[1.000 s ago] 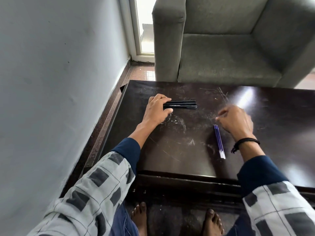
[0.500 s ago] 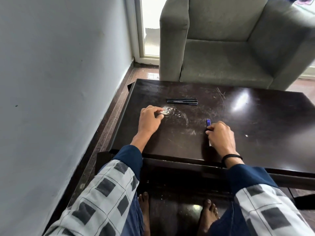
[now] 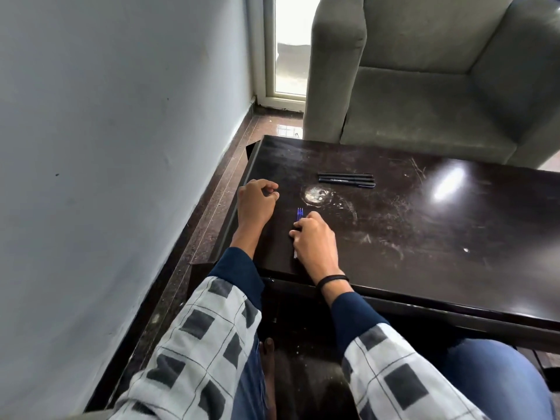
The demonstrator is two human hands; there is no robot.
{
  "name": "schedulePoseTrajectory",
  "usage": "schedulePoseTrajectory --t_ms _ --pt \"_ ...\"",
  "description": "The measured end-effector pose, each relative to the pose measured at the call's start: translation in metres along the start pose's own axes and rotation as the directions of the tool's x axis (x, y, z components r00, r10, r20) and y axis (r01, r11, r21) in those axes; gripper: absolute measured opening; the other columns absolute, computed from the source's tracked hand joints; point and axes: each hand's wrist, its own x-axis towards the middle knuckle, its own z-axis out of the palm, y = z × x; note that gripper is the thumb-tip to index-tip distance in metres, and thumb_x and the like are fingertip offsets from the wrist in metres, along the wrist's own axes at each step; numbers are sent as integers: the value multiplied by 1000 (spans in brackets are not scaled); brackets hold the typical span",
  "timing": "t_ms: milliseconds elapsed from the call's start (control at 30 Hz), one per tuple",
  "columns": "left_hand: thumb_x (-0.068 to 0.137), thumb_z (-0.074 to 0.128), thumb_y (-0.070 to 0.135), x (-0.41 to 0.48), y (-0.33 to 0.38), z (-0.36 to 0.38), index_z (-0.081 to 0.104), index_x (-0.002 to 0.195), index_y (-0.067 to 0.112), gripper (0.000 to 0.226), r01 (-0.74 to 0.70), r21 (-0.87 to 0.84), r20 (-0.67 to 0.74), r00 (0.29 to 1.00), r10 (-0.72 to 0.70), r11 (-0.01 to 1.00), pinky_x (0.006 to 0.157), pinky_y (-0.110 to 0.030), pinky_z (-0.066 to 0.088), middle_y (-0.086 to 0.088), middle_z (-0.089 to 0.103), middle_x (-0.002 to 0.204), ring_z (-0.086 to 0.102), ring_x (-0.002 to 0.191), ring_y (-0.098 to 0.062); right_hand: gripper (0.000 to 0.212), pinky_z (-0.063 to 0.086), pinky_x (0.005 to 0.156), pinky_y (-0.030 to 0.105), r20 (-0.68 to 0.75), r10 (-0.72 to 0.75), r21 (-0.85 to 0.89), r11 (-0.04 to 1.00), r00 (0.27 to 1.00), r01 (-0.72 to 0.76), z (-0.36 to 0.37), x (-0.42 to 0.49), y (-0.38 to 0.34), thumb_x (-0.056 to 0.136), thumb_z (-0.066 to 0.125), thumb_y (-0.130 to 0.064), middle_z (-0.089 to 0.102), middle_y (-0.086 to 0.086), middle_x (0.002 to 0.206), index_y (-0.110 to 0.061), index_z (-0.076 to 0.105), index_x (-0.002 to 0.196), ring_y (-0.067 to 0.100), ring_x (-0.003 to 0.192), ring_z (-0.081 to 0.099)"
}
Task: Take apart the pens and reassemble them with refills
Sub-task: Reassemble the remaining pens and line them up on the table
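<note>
Dark brown wood, glossy and heavily scratched: the low table (image 3: 424,237) is being looked down on from the head view, the only one available. Three black pens (image 3: 346,180) are lying side by side and touching, toward the far side of the top. Just nearer than them, a whitish ring-shaped stain (image 3: 316,195) is showing on the surface.

The blue refills (image 3: 299,214) are being held by the right hand (image 3: 313,242) at the front left part of the table, between the stain and the near edge. The fingers are being drawn together and curled down over the bundle. Blue ends are sticking out past the fingertips, and a pale tip is showing at the near side of the hand. Whether the bundle is being lifted off the wood cannot be told. A black band (image 3: 332,279) is being worn on that wrist.

The left hand (image 3: 256,204) is being rested on the table near its left edge, beside the right hand and apart from it. Its fingers are curled inward in a loose fist, thumb against forefinger, with nothing seen inside.

A grey armchair (image 3: 424,86) is standing beyond the far edge, and a pale wall (image 3: 121,147) is running along the left.
</note>
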Motion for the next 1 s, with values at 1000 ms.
schedulePoseTrajectory --t_ms 1000 --pt "83 79 17 4 22 25 79 98 22 16 -46 -7 117 992 46 999 96 -32 51 18 66 78 65 100 -19 47 42 103 41 245 39 -338 940 969 47 -81 164 83 94 62 -23 54 7 142 -21 57 140 36 126 55"
